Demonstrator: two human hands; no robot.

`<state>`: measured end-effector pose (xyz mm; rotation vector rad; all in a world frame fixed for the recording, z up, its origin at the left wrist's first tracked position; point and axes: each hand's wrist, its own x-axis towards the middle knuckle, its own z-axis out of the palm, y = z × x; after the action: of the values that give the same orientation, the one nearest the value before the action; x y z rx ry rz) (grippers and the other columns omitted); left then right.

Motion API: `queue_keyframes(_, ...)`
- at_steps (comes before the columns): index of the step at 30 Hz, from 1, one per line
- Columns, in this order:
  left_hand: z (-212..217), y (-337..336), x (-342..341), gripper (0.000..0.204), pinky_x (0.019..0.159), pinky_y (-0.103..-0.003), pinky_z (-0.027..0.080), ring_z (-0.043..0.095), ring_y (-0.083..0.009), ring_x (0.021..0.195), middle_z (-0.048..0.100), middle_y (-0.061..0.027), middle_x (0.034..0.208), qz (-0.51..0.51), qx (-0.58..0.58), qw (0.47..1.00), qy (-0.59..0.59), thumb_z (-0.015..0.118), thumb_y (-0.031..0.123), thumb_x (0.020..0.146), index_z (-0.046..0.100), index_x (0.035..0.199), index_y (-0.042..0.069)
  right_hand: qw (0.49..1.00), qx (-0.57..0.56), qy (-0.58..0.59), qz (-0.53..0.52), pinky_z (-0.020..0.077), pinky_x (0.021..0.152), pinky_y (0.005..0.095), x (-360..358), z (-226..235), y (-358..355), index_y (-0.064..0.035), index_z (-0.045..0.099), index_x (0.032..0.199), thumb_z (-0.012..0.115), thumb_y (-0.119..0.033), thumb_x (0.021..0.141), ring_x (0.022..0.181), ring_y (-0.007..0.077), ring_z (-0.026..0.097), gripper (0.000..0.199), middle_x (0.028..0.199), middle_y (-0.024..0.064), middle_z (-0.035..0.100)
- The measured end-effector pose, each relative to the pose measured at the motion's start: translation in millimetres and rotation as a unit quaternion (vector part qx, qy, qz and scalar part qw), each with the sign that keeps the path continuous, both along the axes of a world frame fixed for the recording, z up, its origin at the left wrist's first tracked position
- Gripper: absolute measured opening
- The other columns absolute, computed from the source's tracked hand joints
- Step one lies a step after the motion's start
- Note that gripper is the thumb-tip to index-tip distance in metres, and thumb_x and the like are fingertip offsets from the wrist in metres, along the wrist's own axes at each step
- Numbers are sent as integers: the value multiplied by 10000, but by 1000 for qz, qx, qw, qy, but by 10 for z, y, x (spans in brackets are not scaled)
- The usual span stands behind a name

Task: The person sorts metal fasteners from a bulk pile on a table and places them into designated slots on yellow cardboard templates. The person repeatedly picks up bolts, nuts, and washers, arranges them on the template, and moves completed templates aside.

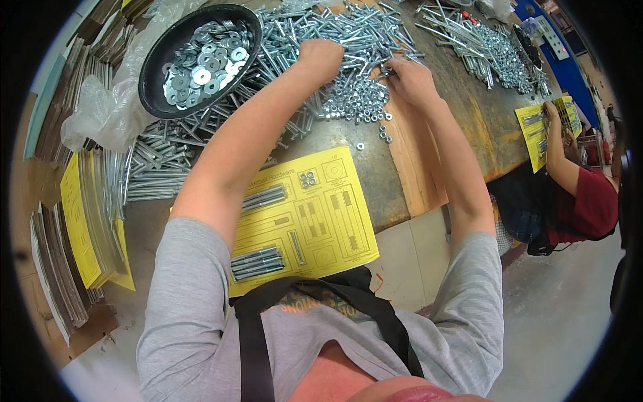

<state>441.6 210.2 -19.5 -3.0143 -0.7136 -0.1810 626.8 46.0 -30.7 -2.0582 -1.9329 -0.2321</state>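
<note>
My left hand (323, 59) is closed over a big heap of silver bolts (365, 30), its fingers curled and mostly hidden from view. To its right, my right hand (411, 80) pinches at the edge of the heap; a small metal piece is at its fingertips, too small to name. Between and below the hands spreads a pile of hex nuts (355, 100). Nearer to me lies a yellow printed card (355, 231) with outlines. On it rest long bolts (258, 262), more metal rods (264, 198) and a group of small nuts (307, 179).
A black bowl (146, 90) of washers (201, 77) stands at far left, with plastic wrap (110, 110) beside it. Stacked yellow cards (84, 228) stand at left. More long bolts (462, 43) lie at far right, where a co-worker in a dark red sleeve (593, 208) handles another yellow card (532, 137).
</note>
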Motion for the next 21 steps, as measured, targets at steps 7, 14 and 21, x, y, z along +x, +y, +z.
queue_keyframes(7,122,27,-154,194,745,-458,564,703,-344,842,722,-153,861,-14,-69,998,-3,719,213,718,746,844,68,965,-227,-94,-93,528,775,449,11,268,187,-92,736,917,702,-304,815,894,368,666,238,901,164,704)
queue_keyframes(14,25,-147,-133,203,740,-442,572,714,-325,872,733,-130,917,-3,13,1000,11,750,209,726,757,883,80,946,-234,36,-221,553,778,417,-124,357,-92,-46,673,1199,730,-208,763,924,325,701,469,1040,197,704)
queue_keyframes(21,100,-235,-218,157,734,-446,565,712,-348,877,727,-163,906,-25,18,998,-49,624,127,773,739,848,51,800,-68,576,-150,456,524,243,-760,547,-793,29,557,1343,707,-80,789,618,89,568,584,759,21,595)
